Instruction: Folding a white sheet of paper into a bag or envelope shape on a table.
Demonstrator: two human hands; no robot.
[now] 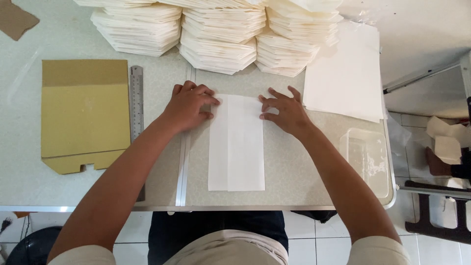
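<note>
Both hands, left hand [189, 105] and right hand [284, 112], press flat, unclenched, on the folded white paper [236, 143]

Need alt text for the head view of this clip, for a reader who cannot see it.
Seen from above, a person's left hand and right hand press the top edges of a folded white paper sheet on a pale table. Stacks of folded white paper stand behind it, with a cardboard template and metal ruler to the left.
</note>
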